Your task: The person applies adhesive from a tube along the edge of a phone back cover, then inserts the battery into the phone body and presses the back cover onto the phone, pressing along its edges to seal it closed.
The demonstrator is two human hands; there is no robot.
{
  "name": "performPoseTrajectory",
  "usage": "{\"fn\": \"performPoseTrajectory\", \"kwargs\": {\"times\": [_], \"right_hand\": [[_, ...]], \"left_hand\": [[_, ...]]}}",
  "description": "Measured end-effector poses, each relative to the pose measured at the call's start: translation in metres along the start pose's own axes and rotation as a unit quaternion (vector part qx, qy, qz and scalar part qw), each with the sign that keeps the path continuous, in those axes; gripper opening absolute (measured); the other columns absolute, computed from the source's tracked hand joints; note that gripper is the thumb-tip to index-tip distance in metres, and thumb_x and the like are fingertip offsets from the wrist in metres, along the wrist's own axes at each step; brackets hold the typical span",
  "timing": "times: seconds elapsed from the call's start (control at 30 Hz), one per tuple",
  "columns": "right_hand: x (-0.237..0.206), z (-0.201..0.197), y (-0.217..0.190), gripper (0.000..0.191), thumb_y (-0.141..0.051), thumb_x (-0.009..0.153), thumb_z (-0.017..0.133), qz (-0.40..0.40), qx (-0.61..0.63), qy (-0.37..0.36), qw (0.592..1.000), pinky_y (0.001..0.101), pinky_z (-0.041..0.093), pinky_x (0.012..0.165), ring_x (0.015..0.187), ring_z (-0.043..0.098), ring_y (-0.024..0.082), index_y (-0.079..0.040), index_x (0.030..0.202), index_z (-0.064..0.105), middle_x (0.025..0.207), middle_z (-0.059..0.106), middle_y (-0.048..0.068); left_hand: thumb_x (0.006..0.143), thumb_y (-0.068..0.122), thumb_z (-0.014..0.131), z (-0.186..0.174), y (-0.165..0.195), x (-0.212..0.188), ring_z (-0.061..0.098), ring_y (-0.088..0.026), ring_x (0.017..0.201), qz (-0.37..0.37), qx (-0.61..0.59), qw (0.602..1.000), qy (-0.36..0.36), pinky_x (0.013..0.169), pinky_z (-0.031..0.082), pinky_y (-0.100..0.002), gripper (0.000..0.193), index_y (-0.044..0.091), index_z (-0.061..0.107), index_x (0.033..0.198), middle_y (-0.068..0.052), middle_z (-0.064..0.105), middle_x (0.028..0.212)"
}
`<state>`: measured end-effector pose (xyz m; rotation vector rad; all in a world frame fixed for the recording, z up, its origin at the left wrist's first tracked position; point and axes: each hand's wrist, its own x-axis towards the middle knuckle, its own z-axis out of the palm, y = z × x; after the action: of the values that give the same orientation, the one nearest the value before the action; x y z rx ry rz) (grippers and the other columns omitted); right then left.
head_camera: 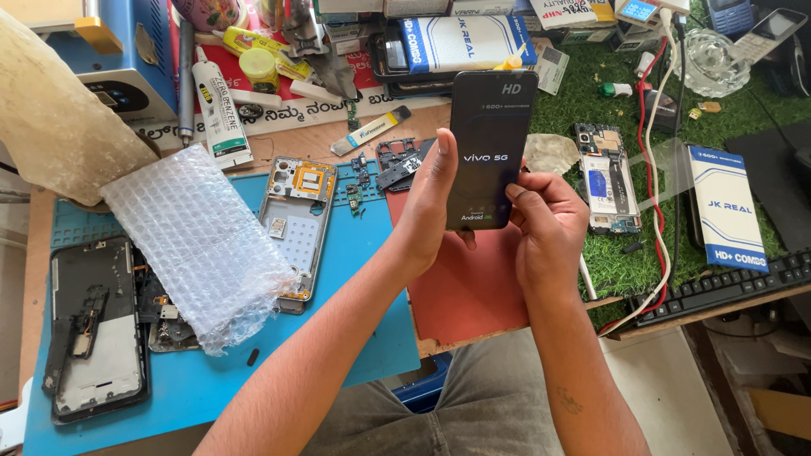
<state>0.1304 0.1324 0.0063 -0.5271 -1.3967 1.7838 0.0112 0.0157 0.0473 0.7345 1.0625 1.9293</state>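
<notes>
Above the red mat [473, 295], both hands [431, 207] [549, 224] hold a black phone screen [490, 143].

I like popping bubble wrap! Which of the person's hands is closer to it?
Left. The left hand, gripping the black phone screen, is just right of the bubble wrap. The right hand holds the screen's other side, farther away.

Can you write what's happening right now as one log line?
left hand: holds black phone display panel upright | right hand: grips its lower edge | below: blue work mat, open phone frame
</notes>
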Motion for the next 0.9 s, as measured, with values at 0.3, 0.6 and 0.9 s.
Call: {"fn": "performPoseTrajectory", "kwargs": {"times": [0.3,0.6,0.9], "right_hand": [[-0.0006,0.0023,-0.0018,0.004,-0.003,0.1,0.065,0.001,0.002,0.003,1.0,0.0252,0.054,0.067,0.075,0.064,0.008,-0.001,0.099,0.067,0.092,0.069,0.003],[-0.0018,0.0008,-0.0036,0.018,-0.006,0.1,0.052,0.003,0.025,-0.025,0.999,0.0279,0.053,0.065,0.073,0.065,0.012,0.003,0.104,0.067,0.092,0.07,0.007],[-0.0021,-0.002,0.0003,0.009,-0.006,0.101,0.064,-0.011,0.018,-0.029,0.999,0.0257,0.049,0.063,0.07,0.061,0.009,0.003,0.102,0.068,0.086,0.066,0.004]], "left_hand": [[0.084,0.085,0.038,0.0005,-0.0009,0.0016,0.076,-0.014,0.078,-0.016,-0.005,1.0,0.01,0.038,0.052,-0.025,0.094,0.006,0.059,0.13,-0.007,0.074,0.106],[0.093,0.079,0.039,-0.0029,-0.0002,0.0013,0.075,-0.017,0.073,-0.049,-0.085,0.995,-0.012,0.038,0.049,-0.024,0.09,0.0,0.066,0.128,-0.011,0.075,0.099],[0.095,0.073,0.045,-0.0031,0.0021,0.0004,0.075,-0.021,0.069,-0.037,-0.099,0.994,-0.016,0.036,0.049,-0.025,0.082,-0.001,0.063,0.124,-0.013,0.073,0.094]]}}
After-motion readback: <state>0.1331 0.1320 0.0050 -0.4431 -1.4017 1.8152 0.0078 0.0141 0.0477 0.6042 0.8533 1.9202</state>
